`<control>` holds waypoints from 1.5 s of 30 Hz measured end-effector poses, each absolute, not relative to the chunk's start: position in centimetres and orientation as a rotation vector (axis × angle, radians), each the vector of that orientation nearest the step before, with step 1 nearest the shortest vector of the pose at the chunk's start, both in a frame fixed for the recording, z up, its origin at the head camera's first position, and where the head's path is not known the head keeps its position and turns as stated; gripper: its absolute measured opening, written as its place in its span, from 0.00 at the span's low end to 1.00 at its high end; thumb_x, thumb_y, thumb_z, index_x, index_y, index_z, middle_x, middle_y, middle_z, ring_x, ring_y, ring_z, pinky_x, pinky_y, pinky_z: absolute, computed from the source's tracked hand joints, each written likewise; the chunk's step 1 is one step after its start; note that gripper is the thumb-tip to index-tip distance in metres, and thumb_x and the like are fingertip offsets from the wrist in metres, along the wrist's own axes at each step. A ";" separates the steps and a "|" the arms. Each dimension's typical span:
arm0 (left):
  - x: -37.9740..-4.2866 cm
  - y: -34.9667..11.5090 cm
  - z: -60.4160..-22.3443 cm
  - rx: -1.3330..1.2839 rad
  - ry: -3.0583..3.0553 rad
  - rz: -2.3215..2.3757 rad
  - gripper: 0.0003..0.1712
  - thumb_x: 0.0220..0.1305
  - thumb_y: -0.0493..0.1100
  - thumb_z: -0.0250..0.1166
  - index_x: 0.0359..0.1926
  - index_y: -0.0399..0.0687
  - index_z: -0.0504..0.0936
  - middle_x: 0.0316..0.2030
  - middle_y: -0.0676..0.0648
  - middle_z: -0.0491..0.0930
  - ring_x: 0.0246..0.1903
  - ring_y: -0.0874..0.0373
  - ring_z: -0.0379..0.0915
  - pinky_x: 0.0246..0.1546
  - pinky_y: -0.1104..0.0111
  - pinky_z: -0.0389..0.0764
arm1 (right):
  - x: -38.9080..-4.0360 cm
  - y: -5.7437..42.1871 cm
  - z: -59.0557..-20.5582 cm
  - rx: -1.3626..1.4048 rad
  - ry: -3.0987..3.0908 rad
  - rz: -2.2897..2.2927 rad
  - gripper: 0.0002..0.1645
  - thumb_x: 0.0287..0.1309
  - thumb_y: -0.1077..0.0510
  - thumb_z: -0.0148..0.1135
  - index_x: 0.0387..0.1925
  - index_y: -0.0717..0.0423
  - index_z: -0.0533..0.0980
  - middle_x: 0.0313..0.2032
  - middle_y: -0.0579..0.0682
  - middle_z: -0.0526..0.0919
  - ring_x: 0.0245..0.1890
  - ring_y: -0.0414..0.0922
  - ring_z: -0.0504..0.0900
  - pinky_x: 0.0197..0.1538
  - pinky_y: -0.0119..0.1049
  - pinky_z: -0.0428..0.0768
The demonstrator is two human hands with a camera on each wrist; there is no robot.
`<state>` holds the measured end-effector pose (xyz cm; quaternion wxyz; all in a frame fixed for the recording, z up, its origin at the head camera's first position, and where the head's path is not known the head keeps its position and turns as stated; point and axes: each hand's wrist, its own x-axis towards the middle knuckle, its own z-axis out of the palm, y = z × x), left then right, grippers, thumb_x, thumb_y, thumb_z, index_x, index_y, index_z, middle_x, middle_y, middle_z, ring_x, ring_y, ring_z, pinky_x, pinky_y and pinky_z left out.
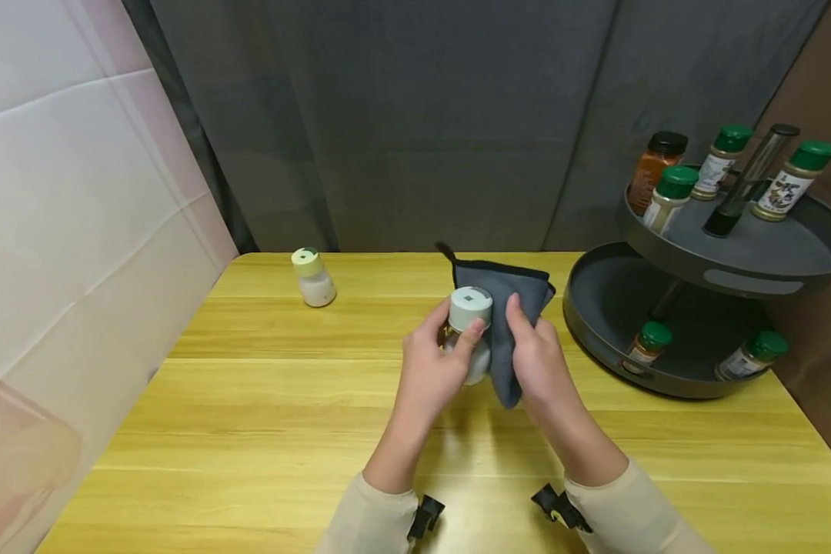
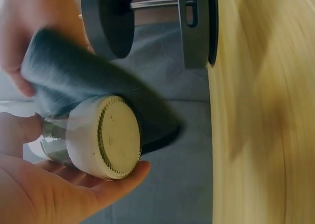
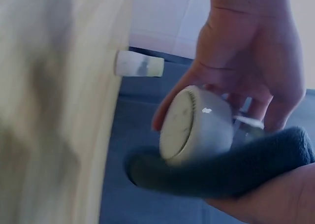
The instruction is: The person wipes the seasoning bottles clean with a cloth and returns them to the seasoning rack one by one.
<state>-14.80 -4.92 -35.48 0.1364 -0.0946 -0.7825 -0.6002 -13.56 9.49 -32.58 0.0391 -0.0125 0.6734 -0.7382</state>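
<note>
My left hand [image 1: 432, 362] grips a clear glass seasoning jar [image 1: 476, 362] with a pale lid, holding it above the table; white contents fill its base end. In the left wrist view the round ridged bottom of the jar [image 2: 118, 138] faces the camera. My right hand [image 1: 542, 362] holds a folded dark grey cloth [image 1: 502, 331] against the jar's right side, thumb on top of the cloth. The right wrist view shows the cloth [image 3: 221, 170] lying along the jar [image 3: 211, 123]; the right fingers are mostly hidden behind it.
A second jar [image 1: 316, 288] with a pale yellow lid stands at the table's back left. To the right, a two-tier dark grey rack [image 1: 595, 338] carries several green-lidded spice bottles and an orange bottle [image 1: 647, 181] with a black lid. A grey curtain [image 1: 388, 131] hangs behind the table.
</note>
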 end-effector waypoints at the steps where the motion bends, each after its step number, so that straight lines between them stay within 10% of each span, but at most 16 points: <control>1: -14.8 -4.8 -35.5 -0.284 -2.268 -1.733 0.27 0.73 0.49 0.70 0.68 0.44 0.81 0.57 0.40 0.88 0.57 0.47 0.86 0.59 0.49 0.85 | -13.5 9.4 -32.4 -0.062 2.053 -2.328 0.38 0.84 0.36 0.36 0.71 0.62 0.67 0.56 0.49 0.77 0.55 0.40 0.78 0.59 0.27 0.77; 9: -14.7 -4.8 -35.5 -0.242 -2.210 -1.793 0.27 0.74 0.47 0.70 0.69 0.44 0.80 0.60 0.40 0.86 0.60 0.46 0.85 0.62 0.49 0.84 | -12.9 8.1 -33.8 -0.112 2.324 -2.324 0.32 0.85 0.41 0.42 0.55 0.66 0.78 0.38 0.51 0.79 0.36 0.44 0.77 0.42 0.31 0.74; 20: -15.0 -5.2 -34.8 -0.281 -2.226 -1.827 0.27 0.76 0.46 0.67 0.71 0.43 0.77 0.64 0.41 0.83 0.66 0.47 0.80 0.70 0.47 0.78 | -13.1 8.9 -33.8 0.037 2.119 -2.227 0.38 0.84 0.35 0.37 0.70 0.61 0.71 0.60 0.55 0.81 0.54 0.41 0.79 0.57 0.26 0.76; 32: -14.8 -5.3 -34.5 -0.367 -2.212 -1.956 0.28 0.81 0.42 0.58 0.77 0.44 0.69 0.71 0.40 0.72 0.77 0.46 0.65 0.79 0.45 0.64 | -12.4 7.8 -34.8 -0.056 2.339 -2.300 0.31 0.85 0.41 0.41 0.56 0.65 0.76 0.33 0.47 0.72 0.32 0.42 0.72 0.39 0.32 0.71; 38: -15.0 -5.2 -34.8 -0.359 -2.186 -1.924 0.26 0.80 0.41 0.59 0.74 0.43 0.72 0.69 0.39 0.75 0.72 0.44 0.70 0.75 0.44 0.70 | -12.8 7.9 -34.4 0.051 2.181 -2.239 0.36 0.85 0.37 0.37 0.67 0.61 0.73 0.55 0.53 0.81 0.51 0.41 0.78 0.55 0.27 0.74; 45: -14.9 -4.7 -35.2 -0.428 -2.180 -1.867 0.25 0.80 0.41 0.61 0.73 0.42 0.73 0.66 0.38 0.77 0.69 0.45 0.73 0.73 0.46 0.73 | -12.4 8.0 -32.7 -0.043 2.250 -2.479 0.33 0.84 0.38 0.41 0.57 0.65 0.74 0.34 0.42 0.75 0.32 0.40 0.75 0.39 0.30 0.73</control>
